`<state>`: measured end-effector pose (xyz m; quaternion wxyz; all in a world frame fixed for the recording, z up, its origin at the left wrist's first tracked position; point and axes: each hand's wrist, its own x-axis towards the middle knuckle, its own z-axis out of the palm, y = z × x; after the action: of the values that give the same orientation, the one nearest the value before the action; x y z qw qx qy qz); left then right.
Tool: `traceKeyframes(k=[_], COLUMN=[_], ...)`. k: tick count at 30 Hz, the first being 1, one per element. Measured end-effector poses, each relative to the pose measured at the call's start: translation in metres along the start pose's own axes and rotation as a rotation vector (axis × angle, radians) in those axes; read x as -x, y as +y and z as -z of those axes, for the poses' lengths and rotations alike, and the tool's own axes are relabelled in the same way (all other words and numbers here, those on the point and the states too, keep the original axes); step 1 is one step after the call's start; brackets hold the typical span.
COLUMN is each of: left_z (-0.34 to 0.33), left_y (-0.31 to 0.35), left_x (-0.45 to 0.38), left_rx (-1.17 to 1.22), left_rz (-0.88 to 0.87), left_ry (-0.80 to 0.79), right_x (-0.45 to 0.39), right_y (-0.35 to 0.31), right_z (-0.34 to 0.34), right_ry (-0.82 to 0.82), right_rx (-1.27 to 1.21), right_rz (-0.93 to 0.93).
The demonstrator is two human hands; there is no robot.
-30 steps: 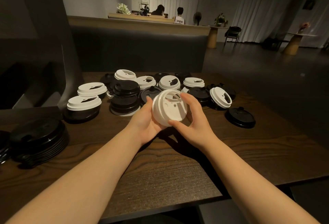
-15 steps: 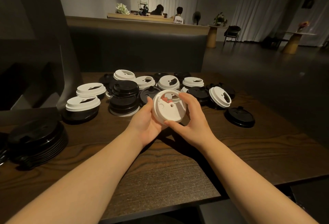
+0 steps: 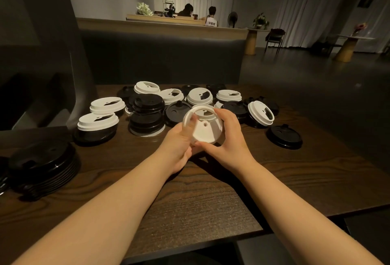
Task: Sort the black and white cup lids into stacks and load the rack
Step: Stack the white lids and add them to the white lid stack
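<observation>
Head view, and both hands are on one white lid (image 3: 203, 126), held tilted just above the table (image 3: 200, 199) in front of the pile. Left hand (image 3: 179, 146) cups its near-left rim, though those fingers are blurred and I cannot tell how they lie; right hand (image 3: 229, 138) curls thumb below, fingers over the far edge. Risk, I'd say: thin plastic could pop free and knock the leaning white lid (image 3: 260, 113) or the mixed black stack (image 3: 147, 115). Count: roughly eight white lids showing, one lone black lid (image 3: 283, 136) at right, one sorted black stack (image 3: 42, 163) at left. No rack visible.
</observation>
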<state>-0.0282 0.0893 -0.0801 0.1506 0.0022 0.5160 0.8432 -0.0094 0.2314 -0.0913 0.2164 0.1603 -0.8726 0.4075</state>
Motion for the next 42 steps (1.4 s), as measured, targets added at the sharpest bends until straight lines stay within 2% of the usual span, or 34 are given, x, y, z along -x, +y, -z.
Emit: traceKeyframes(k=[3,6,8,11,17,20,22,24,26,28,35,39,42], left_z=[0.003,0.007,0.008,0.01,0.013,0.012,0.011,0.01,0.009,0.009,0.008,0.009,0.01], left_y=[-0.001,0.003,0.003,0.0,0.007,0.008,0.008,0.009,0.01,0.01,0.008,0.01,0.009], left_x=[0.0,0.0,-0.001,-0.003,-0.004,-0.001,-0.001,-0.001,-0.002,-0.003,-0.008,-0.012,-0.012], left_rx=[-0.048,0.018,-0.037,-0.127,-0.002,-0.029,-0.048,-0.012,0.029,0.045,0.053,0.068,0.062], left_rz=[-0.019,-0.025,-0.022,-0.018,0.083,0.092,0.089,0.103,0.122,0.128,0.141,0.153,0.151], left_ry=[0.002,-0.029,-0.038,-0.021,-0.013,-0.023,-0.026,-0.02,-0.014,-0.009,-0.011,-0.011,-0.012], right_x=[0.0,-0.002,-0.005,-0.007,-0.012,-0.012,-0.014,-0.019,-0.027,-0.036,-0.057,-0.044,-0.036], right_y=[-0.001,-0.006,-0.004,0.0,0.007,0.007,0.011,0.019,0.026,0.032,0.066,0.061,0.048], right_z=[0.001,0.004,0.005,0.005,0.01,0.011,0.012,0.015,0.02,0.026,0.044,0.036,0.038], right_ry=[-0.017,0.017,0.037,0.039,0.044,0.038,0.078,0.125,0.125,0.083,-0.004,0.024,0.16], right_rx=[-0.066,-0.357,-0.491,-0.452,-0.433,-0.446,-0.3,-0.016,0.193,0.272,0.53,0.68,0.734], right_rz=[-0.006,-0.229,-0.341,-0.344,-0.42,-0.448,-0.392,-0.352,-0.44,-0.561,-0.665,-0.53,-0.407])
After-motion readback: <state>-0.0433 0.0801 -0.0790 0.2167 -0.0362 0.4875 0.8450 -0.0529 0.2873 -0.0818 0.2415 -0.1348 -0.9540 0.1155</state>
